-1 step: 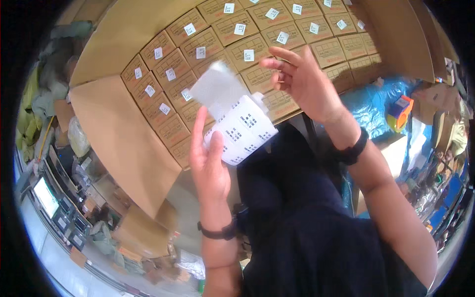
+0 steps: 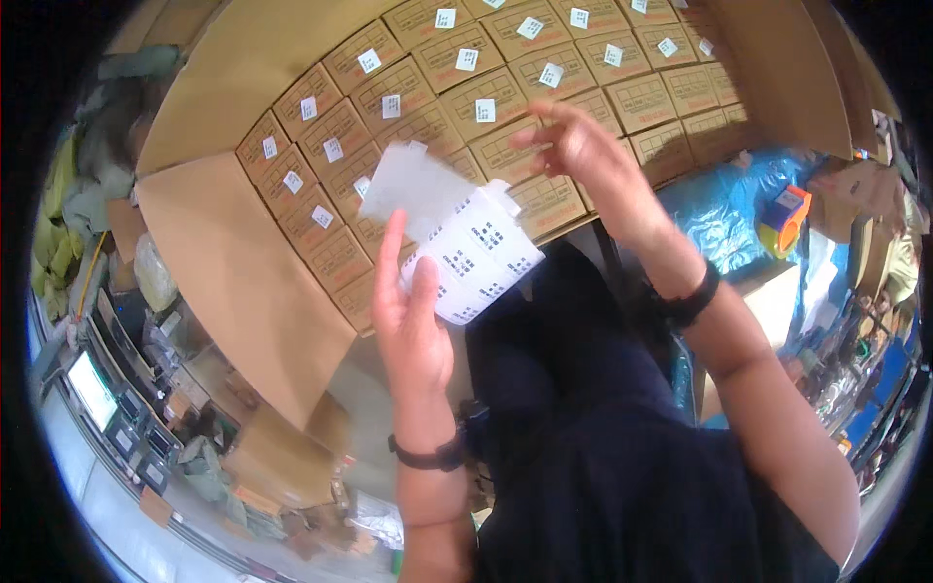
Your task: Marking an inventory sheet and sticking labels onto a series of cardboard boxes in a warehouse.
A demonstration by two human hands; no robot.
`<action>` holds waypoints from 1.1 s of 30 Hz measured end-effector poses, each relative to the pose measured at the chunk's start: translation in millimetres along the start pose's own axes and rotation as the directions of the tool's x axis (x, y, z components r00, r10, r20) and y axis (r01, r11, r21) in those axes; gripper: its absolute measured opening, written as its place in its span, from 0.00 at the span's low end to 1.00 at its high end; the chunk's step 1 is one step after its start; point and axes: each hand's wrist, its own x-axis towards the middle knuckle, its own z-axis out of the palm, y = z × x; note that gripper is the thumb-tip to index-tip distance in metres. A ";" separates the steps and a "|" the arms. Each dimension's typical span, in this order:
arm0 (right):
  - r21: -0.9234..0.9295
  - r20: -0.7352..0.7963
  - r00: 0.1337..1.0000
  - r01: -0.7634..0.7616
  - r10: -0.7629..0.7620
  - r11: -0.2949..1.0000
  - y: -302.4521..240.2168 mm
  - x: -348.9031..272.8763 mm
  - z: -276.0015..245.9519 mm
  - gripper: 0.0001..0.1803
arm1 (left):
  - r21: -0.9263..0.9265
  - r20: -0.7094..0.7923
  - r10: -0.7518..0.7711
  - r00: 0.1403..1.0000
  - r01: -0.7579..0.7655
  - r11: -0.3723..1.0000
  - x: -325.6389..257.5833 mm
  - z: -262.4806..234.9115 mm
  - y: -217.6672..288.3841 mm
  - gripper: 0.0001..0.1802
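Note:
My left hand (image 2: pixel 416 325) is closed round a roll of white labels (image 2: pixel 476 248) with dark print, the thumb lying across its side. From the roll a loose pale backing strip (image 2: pixel 413 189) sticks out to the upper left, blurred. My right hand (image 2: pixel 598 165) hovers to the right of the roll, apart from it. Its fingers are partly bent and spread, somewhat smeared, and I see nothing held in them. Behind both hands, rows of small brown boxes (image 2: pixel 646 104) fill a large open carton; many carry a square white label (image 2: pixel 485 111).
A carton flap (image 2: pixel 243 282) folds outward on the left. Blue plastic film (image 2: pixel 729 199) and an orange, purple and yellow tape dispenser (image 2: pixel 789 209) lie to the right. A lit screen (image 2: pixel 91 389) and clutter stand at the far left.
The loose backing strip has swung a little to the left and down. My right hand has shifted slightly, its fingers blurred. My left hand keeps its hold on the roll.

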 end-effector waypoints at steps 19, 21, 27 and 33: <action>-0.372 0.214 0.973 0.003 0.082 0.928 -11.6 -33.4 43.9 0.32 | 0.022 0.018 -0.098 0.995 0.098 0.995 -9.0 -23.7 4.5 0.35; -0.343 0.199 0.973 -0.040 0.115 0.938 -7.2 -34.3 53.6 0.30 | -0.021 0.050 -0.099 0.994 0.100 0.995 -12.8 -31.3 6.3 0.34; -0.095 0.128 0.951 -0.272 0.283 0.958 6.9 -30.4 72.0 0.29 | 0.257 0.080 -0.087 0.993 0.064 0.964 -22.0 -54.5 8.9 0.30; -0.418 0.248 0.966 0.043 0.069 0.908 8.1 -31.3 91.7 0.26 | 0.152 0.006 -0.035 0.999 0.034 0.988 -27.4 -75.1 9.1 0.27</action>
